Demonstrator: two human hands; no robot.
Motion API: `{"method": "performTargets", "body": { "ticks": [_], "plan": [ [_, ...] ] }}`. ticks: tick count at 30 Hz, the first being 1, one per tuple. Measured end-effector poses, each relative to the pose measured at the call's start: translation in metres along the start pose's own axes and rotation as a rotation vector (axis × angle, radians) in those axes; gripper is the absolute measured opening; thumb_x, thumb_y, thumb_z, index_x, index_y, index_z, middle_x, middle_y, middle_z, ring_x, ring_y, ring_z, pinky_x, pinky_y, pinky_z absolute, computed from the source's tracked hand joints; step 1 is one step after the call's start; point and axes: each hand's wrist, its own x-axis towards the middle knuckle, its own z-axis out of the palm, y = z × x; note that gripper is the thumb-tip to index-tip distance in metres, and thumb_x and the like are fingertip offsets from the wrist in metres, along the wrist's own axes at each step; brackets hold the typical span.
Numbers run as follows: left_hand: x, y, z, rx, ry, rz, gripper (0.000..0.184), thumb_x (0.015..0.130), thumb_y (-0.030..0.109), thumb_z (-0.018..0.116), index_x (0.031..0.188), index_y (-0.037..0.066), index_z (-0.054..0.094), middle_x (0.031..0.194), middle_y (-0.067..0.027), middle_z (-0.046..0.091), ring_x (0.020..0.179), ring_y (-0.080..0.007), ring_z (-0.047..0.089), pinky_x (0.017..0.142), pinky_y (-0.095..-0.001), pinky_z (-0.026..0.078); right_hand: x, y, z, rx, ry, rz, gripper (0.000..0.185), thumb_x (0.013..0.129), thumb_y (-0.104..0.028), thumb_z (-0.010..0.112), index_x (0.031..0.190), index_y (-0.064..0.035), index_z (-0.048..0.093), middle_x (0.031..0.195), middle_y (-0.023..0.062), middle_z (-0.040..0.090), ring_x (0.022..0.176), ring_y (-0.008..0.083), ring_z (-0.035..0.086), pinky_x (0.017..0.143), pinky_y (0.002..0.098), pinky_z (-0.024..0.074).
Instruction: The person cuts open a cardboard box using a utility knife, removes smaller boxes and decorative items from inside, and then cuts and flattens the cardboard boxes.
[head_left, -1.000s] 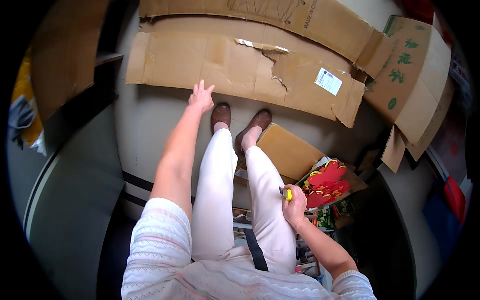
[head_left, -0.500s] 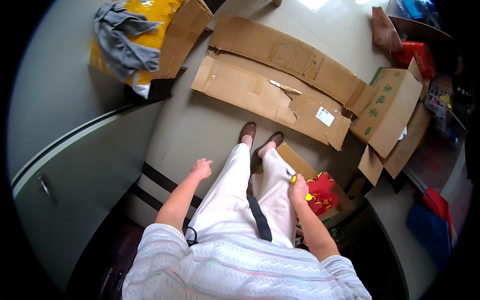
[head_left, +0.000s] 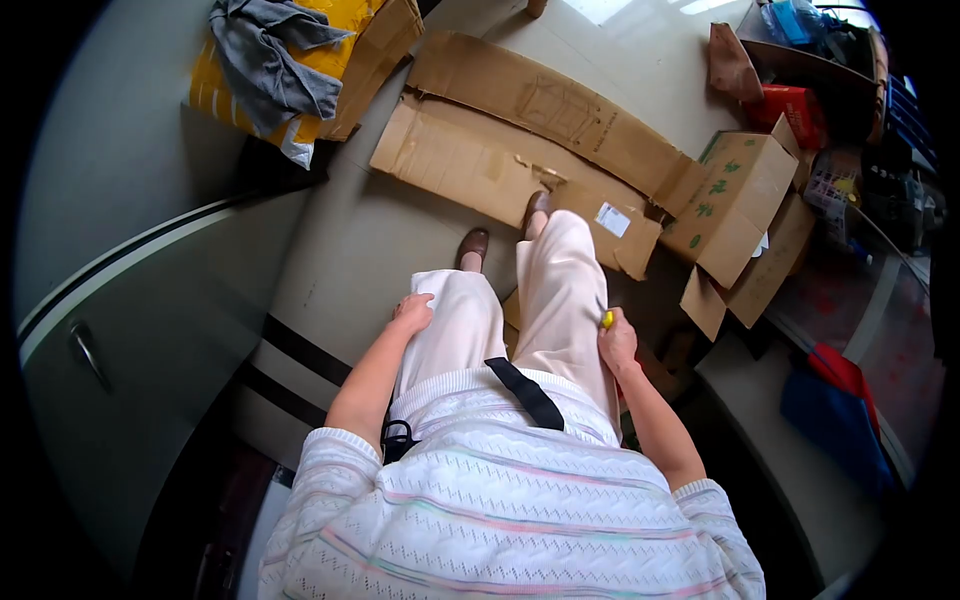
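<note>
My left hand [head_left: 413, 313] is beside the pale trouser leg [head_left: 455, 330], its fingers curled and touching the cloth; nothing shows in them. By the outer side of the other leg, my right hand [head_left: 618, 345] is closed around a yellow-handled cutter [head_left: 608, 320], whose short blade points up toward the trousers. Beyond my knees a torn, flattened cardboard piece [head_left: 460, 155] with a white label [head_left: 612, 219] lies on the floor. One brown shoe [head_left: 537, 207] overlaps its near edge, and the other shoe [head_left: 474, 244] is on the floor.
An open cardboard box [head_left: 735, 200] with green print stands at the right, near a red box [head_left: 790, 110] and a blue and red bag [head_left: 835, 410]. Upper left, grey cloth [head_left: 270, 60] lies on a yellow package [head_left: 215, 95]. A grey cabinet door [head_left: 150, 330] is at the left.
My left hand has drawn back from near the cardboard to the trouser leg. One foot has stepped forward to the cardboard. The view has shifted, and the cutter remains in my right hand.
</note>
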Motion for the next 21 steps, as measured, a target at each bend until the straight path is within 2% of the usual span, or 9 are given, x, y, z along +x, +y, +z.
{"method": "performTargets", "body": {
  "ticks": [2,5,10,16,21],
  "plan": [
    [0.002,0.006,-0.001,-0.031,0.009,-0.048,0.044,0.077,0.010,0.044,0.119,0.018,0.054,0.126,-0.0103,0.048,0.116,-0.0281,0.046,0.098,-0.0388,0.036,0.004,0.001,-0.004,-0.090,-0.219,0.024,0.021,0.078,-0.015,0.054,0.098,-0.0072,0.051,0.082,0.0225,0.061,0.078,0.0378,0.060,0.069,0.0454,0.0473],
    [-0.006,0.016,-0.010,-0.074,0.014,-0.142,0.044,0.076,0.009,0.045,0.119,0.018,0.054,0.125,-0.0102,0.049,0.115,-0.0284,0.047,0.098,-0.0382,0.037,0.013,0.014,0.001,-0.088,-0.314,-0.093,0.023,0.077,-0.017,0.056,0.098,-0.0062,0.053,0.085,0.0237,0.060,0.081,0.0378,0.059,0.072,0.0451,0.0470],
    [-0.001,0.032,-0.010,-0.082,0.032,-0.178,0.044,0.076,0.011,0.046,0.118,0.018,0.055,0.122,-0.0102,0.052,0.113,-0.0285,0.048,0.096,-0.0387,0.038,0.043,0.022,-0.034,-0.060,-0.326,-0.034,0.025,0.076,-0.018,0.059,0.098,-0.0059,0.055,0.090,0.0220,0.061,0.087,0.0371,0.058,0.076,0.0427,0.0464],
    [0.008,0.056,-0.025,-0.213,0.157,-0.163,0.043,0.075,0.017,0.050,0.117,0.019,0.056,0.117,-0.0114,0.055,0.109,-0.0292,0.051,0.094,-0.0384,0.040,0.084,0.046,-0.076,-0.114,-0.296,-0.086,0.022,0.077,-0.018,0.057,0.096,-0.0070,0.055,0.089,0.0201,0.061,0.086,0.0366,0.058,0.074,0.0433,0.0466],
    [0.010,0.051,-0.040,-0.289,0.200,-0.208,0.042,0.075,0.014,0.050,0.116,0.018,0.057,0.117,-0.0121,0.055,0.109,-0.0293,0.051,0.095,-0.0372,0.040,0.106,0.049,-0.095,-0.150,-0.245,-0.125,0.019,0.077,-0.017,0.055,0.093,-0.0066,0.056,0.087,0.0202,0.061,0.085,0.0370,0.058,0.072,0.0438,0.0465]
  ]
}}
